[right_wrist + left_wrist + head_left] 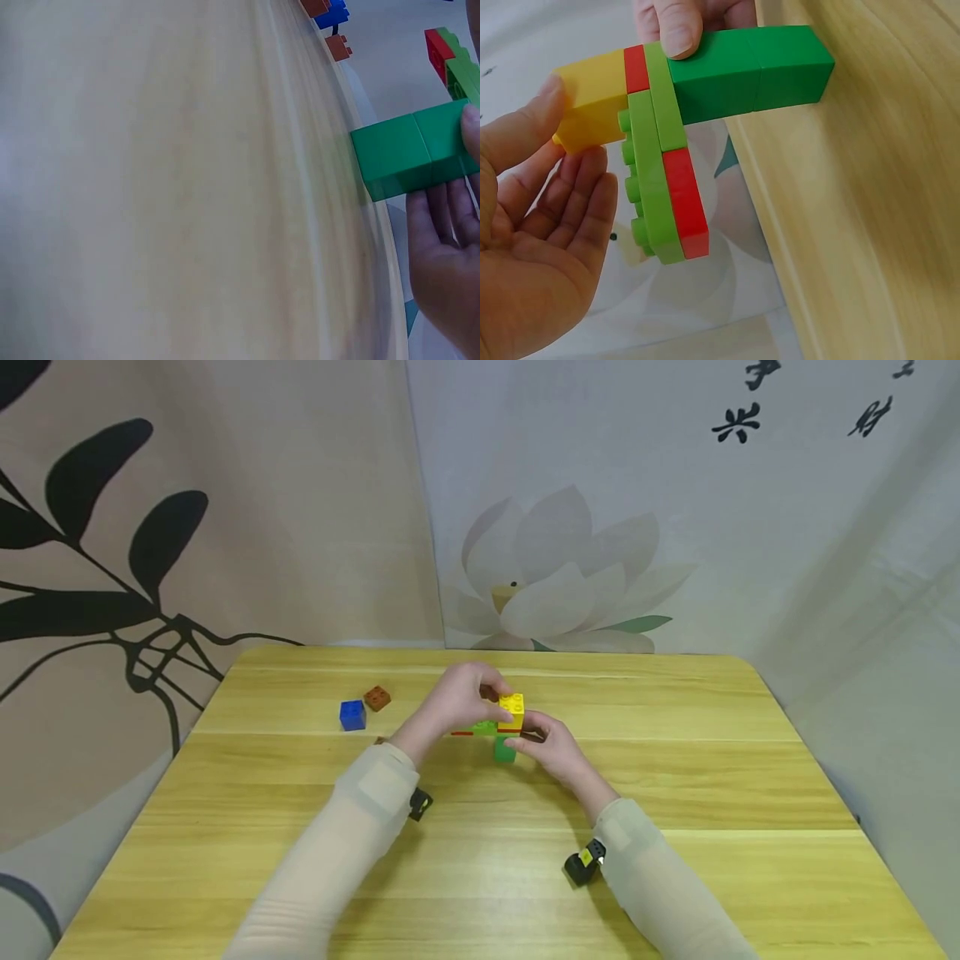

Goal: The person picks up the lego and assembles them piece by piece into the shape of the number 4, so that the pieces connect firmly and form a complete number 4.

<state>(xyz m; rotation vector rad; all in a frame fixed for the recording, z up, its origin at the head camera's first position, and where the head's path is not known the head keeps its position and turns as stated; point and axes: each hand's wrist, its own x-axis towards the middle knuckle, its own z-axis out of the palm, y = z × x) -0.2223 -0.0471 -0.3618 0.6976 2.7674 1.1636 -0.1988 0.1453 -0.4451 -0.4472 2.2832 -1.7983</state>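
Note:
Toy building bricks are joined into one piece between the hands. My left hand (pixel 463 697) pinches the yellow brick (pixel 512 710) on top between thumb and fingers. With thumb and fingers, my right hand (pixel 557 750) grips the stack of two green bricks (pixel 409 154) underneath. In the left wrist view, lime green plates (pixel 654 180) lie crosswise between the yellow and green parts, their studs on the yellow side. A small red brick (pixel 636 69) sits against the yellow one, and another red piece (pixel 686 202) is fixed under the lime green overhang.
On the wooden table (pixel 675 760), a blue brick (pixel 352 716) and a brown brick (pixel 377 697) lie to the left of the hands. Another brown brick (pixel 338 47) shows in the right wrist view; my left forearm mostly covers it in the head view. A printed curtain (pixel 315 527) hangs behind the table.

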